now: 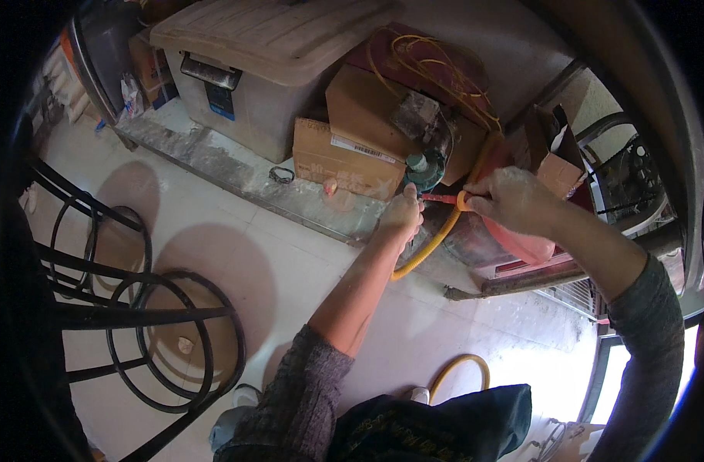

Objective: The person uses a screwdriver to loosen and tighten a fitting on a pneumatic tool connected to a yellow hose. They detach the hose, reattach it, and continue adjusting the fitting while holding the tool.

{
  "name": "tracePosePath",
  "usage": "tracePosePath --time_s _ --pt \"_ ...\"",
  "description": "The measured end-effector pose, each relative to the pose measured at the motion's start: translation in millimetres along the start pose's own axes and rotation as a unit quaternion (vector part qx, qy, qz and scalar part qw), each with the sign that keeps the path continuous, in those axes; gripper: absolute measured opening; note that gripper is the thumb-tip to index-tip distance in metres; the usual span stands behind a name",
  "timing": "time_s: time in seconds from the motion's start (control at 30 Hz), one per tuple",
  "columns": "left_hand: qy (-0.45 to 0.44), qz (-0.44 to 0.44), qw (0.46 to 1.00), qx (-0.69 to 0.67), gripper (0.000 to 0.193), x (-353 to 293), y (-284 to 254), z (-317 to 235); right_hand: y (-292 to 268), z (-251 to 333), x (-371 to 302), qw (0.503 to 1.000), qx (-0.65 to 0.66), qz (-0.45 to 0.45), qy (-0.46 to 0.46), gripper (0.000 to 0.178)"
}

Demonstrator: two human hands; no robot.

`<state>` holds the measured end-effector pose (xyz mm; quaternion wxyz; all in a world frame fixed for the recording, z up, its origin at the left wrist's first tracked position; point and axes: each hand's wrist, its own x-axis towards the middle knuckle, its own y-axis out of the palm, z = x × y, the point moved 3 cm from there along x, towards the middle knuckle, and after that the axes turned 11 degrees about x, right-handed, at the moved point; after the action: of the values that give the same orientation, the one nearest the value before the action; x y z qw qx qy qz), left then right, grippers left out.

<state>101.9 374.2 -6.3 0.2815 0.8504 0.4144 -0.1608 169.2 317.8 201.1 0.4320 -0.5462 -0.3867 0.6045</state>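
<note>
Against the lower edge of a green, round, regulator-like fitting [427,175] with a grey knob on top, my left hand [400,214] is closed. Its fingertips are mostly hidden. My right hand [514,202] comes in from the right, its fingers closed around a slim tool with an orange end and a red shaft [438,199], which looks like a screwdriver. The shaft points left, to the fitting just beside my left hand. A yellow corrugated hose [429,250] curves down behind the tool, between my two hands.
On the low shelf stand a lidded plastic bin [267,108], cardboard boxes [344,158] and a coil of yellow cord [437,65]. A red rounded object [521,240] lies below my right hand. Black metal stool frames [213,312] stand left. More yellow hose [460,362] loops near my feet.
</note>
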Motion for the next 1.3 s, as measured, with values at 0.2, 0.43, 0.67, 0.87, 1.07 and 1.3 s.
tracePosePath --time_s 0.2,0.43,0.67,0.87,1.07,1.3 --pt "0.037 -0.003 0.999 0.015 0.046 -1.9 -4.6 0.5 -4.5 3.1 2.1 0.953 0.244 0.084 0.157 0.03" --pt "0.04 0.059 0.995 -0.063 0.043 -9.4 -7.4 -4.9 7.4 -9.1 -7.2 0.972 0.194 0.048 0.122 0.035" --pt "0.028 0.23 0.942 -0.244 0.048 -17.3 -20.5 -11.9 20.6 -32.1 -79.6 0.956 0.258 -0.108 0.088 0.038" --pt "0.068 0.25 0.927 -0.271 0.052 7.2 -10.2 -24.1 77.8 -12.4 -132.7 0.893 0.418 -0.103 0.133 0.037" --pt "-0.006 0.317 0.863 -0.394 0.055 26.7 -7.4 -28.2 106.4 -16.9 -148.4 0.866 0.46 -0.155 0.118 0.029" --pt "0.256 0.149 0.942 -0.159 0.038 -13.7 17.3 -29.4 134.5 -40.9 -117.2 0.727 0.642 -0.225 0.091 0.03"
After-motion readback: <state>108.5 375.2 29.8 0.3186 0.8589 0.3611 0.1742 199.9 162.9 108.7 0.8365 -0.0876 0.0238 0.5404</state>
